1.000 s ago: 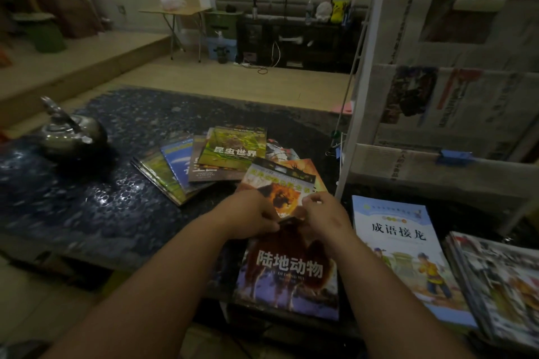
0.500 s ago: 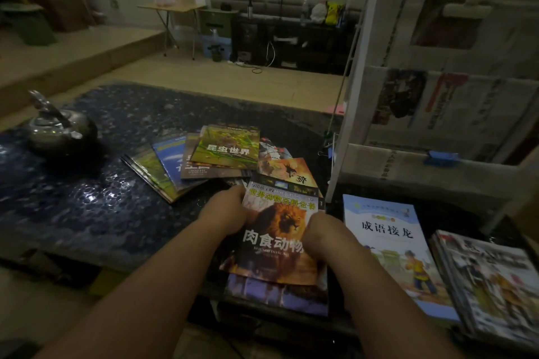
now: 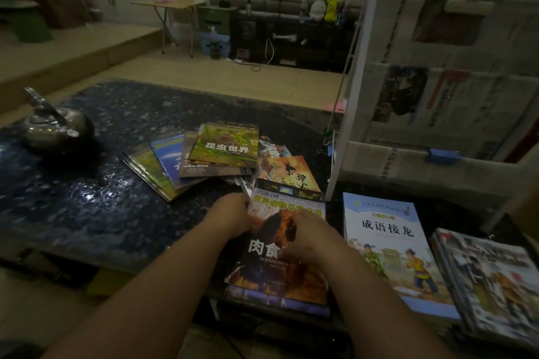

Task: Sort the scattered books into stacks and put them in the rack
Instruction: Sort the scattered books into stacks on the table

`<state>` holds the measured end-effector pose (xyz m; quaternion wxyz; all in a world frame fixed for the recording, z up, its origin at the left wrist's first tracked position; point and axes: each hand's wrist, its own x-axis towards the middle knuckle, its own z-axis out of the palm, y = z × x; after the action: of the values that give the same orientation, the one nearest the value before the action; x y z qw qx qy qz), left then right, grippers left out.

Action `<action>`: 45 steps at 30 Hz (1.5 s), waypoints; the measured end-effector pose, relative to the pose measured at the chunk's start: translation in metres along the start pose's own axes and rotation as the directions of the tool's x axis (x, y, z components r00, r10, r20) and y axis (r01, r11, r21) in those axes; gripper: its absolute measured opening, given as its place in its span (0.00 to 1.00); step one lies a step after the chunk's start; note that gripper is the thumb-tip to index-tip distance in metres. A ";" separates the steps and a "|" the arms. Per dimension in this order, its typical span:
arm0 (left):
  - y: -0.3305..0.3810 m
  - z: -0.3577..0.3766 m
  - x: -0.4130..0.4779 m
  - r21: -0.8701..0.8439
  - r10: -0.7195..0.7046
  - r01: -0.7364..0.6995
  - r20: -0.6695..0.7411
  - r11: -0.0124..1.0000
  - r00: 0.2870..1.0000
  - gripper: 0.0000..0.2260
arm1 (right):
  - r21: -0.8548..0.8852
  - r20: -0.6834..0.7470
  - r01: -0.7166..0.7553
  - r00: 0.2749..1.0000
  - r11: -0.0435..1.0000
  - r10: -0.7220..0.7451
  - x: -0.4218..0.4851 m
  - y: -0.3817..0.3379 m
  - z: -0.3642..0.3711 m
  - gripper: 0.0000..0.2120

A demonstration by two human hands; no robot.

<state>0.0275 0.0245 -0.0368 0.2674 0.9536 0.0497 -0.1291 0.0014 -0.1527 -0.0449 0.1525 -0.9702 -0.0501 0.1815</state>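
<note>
Orange-maned lion book (image 3: 280, 277) has come off the far scatter onto the near stack (image 3: 277, 308) on the tabletop (image 3: 87, 198). The left grip (image 3: 230, 214) clasps its left edge and the right grip (image 3: 309, 237) presses its cover. Stack grows; rack (image 3: 339, 154) waits.

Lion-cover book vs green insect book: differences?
The lion-cover book is dark, the green insect book bright green. The lion-cover book lies nearest, atop a stack, left hand and right hand on it; the green insect book tops a fanned pile farther back, untouched. Both lie face up.
</note>
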 end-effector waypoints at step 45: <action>0.001 -0.012 0.085 0.429 0.172 -0.059 -0.228 0.901 0.958 0.32 | 0.321 -0.207 0.056 0.978 0.945 0.012 0.013 -0.014 -0.028 0.23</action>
<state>0.1123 0.0320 -0.0500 0.0553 0.9984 -0.0016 0.0060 0.0232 -0.1457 -0.0197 0.3170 -0.9446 -0.0144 0.0839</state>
